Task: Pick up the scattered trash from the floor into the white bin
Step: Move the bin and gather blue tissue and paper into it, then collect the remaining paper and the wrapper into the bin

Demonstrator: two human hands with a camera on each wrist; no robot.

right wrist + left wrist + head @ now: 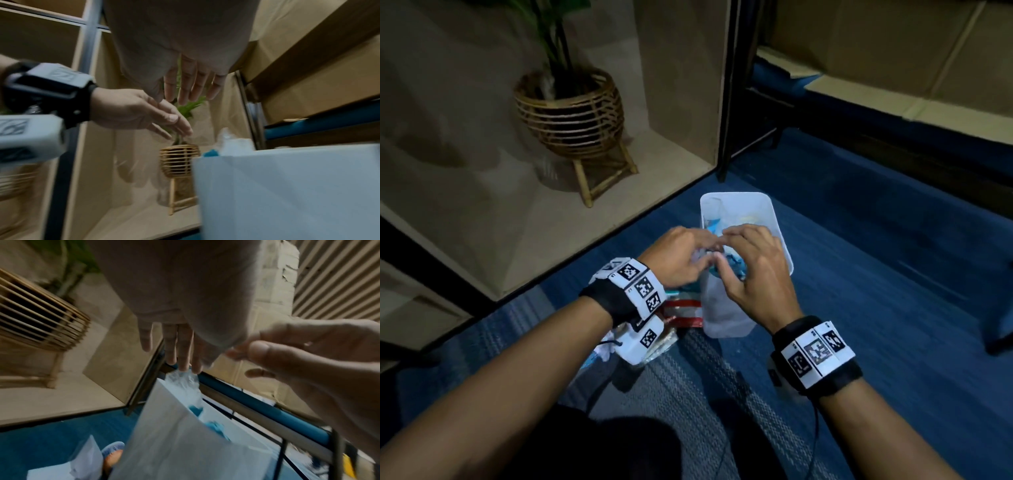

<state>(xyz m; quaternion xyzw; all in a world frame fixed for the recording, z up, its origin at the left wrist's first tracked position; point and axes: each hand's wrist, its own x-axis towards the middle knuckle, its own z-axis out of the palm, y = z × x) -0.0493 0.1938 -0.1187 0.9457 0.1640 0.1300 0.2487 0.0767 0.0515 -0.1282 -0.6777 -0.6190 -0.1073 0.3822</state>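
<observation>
Both hands over the white bin, fingertips almost meeting above its open top. Left hand: fingers straight, pointing down, nothing pinched that I can see. In the left wrist view the fingertips sit just above a crumpled clear plastic wrapper that pokes up out of the bin. Touching or just clear of it, can't tell; the frame is smeared. Right hand: fingers loosely extended, slightly spread, thumb tucked in toward the left hand, holding nothing visible.

Bin stands on the blue carpet, directly below and ahead of both hands. Inside it, under the fingertips: the clear wrapper plus some blue scraps.

Trash not yet in the bin, on the floor below the left wrist: a red and white packet right against the bin's near-left wall, and a clear plastic piece plus a white scrap under the wristband, toward the body. Partly hidden by the wrist, so shapes are unclear.

Beyond the left hand: a wooden shelf unit with a wicker plant pot on a small stand in its bottom compartment. Beyond the right hand: a low black-framed rack with cardboard boxes. A grey woven mat lies on the carpet between the forearms.
</observation>
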